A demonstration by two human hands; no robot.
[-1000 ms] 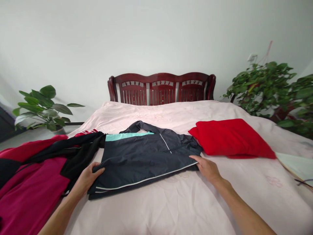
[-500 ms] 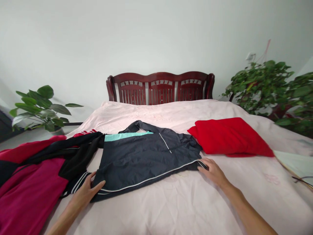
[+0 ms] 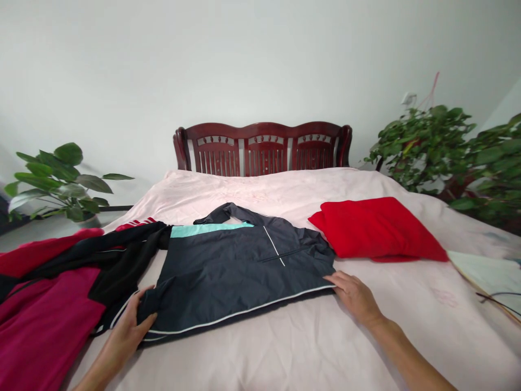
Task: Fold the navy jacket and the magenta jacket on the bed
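A dark navy jacket (image 3: 228, 277) with white piping and a mint-green panel lies partly folded on the pink bedsheet (image 3: 285, 347). At its near left corner my left hand (image 3: 132, 317) pinches the fabric between thumb and fingers. My right hand (image 3: 352, 293) grips the near right corner, where the white piping ends; its thumb is hidden beneath. One dark sleeve of the jacket extends at its far side. To the left, touching the jacket, is a heap of clothes (image 3: 52, 309) in magenta, black and red with white stripes.
A folded red garment (image 3: 378, 228) lies right of the jacket. At the far right edge are a pale sheet-like item (image 3: 476, 271) and a dark cord (image 3: 496, 301). A wooden headboard (image 3: 264, 146) stands behind, with potted plants (image 3: 69, 179) on both sides.
Both hands have drawn the jacket's near edge slightly toward me, the left hand also moving left. The right corner is flatter, with the right hand now over the edge. The view has shifted slightly.
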